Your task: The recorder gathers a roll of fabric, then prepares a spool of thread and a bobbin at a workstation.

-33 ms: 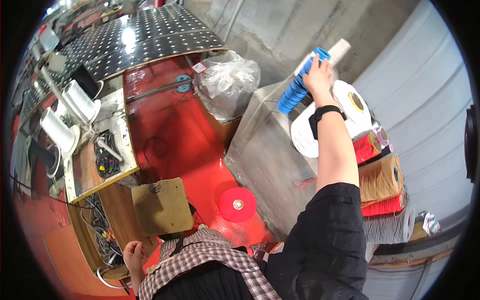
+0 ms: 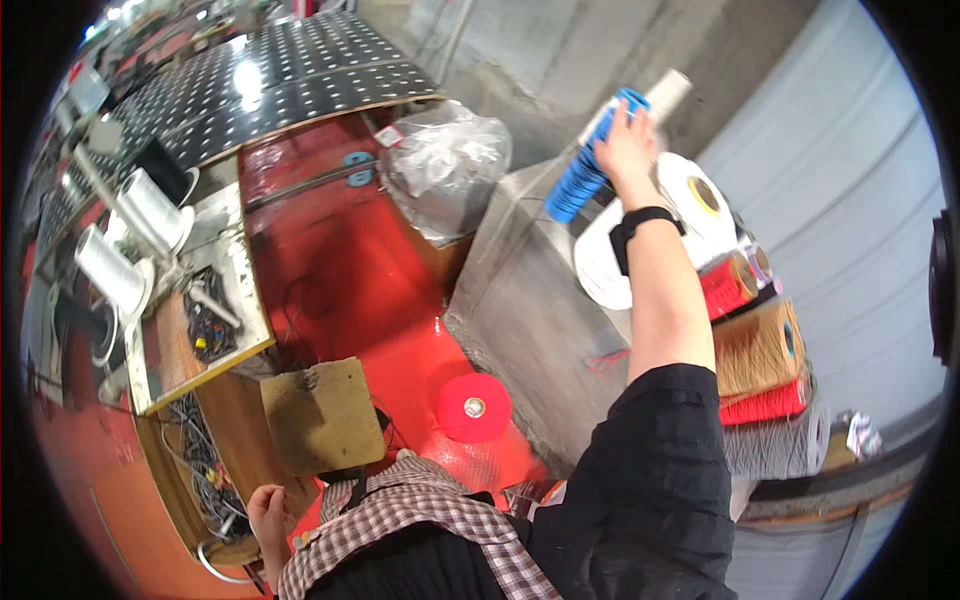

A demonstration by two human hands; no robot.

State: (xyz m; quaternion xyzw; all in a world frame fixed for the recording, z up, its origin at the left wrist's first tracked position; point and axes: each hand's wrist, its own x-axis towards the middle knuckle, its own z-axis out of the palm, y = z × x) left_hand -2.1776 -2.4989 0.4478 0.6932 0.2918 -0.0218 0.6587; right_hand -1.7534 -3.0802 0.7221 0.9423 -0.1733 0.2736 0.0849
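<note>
Right, from the head view, I find the blue ribbed stack (image 2: 573, 187) far and to the right, slanting over the grey ledge (image 2: 520, 265). Its upper end is beneath the right hand (image 2: 627, 145); its lower end points left and nearer. The fingers are bent and slightly parted across it, touching; its underside is hidden, so I cannot tell whether they close around it. I'd judge the thumb should press opposite the fingers, with the wrist following the slant, clear of the white cone (image 2: 672, 92) just beyond. Near and left, the left hand (image 2: 270, 515) is loosely curled, well apart from the stack; whether it pinches anything I cannot tell.
</note>
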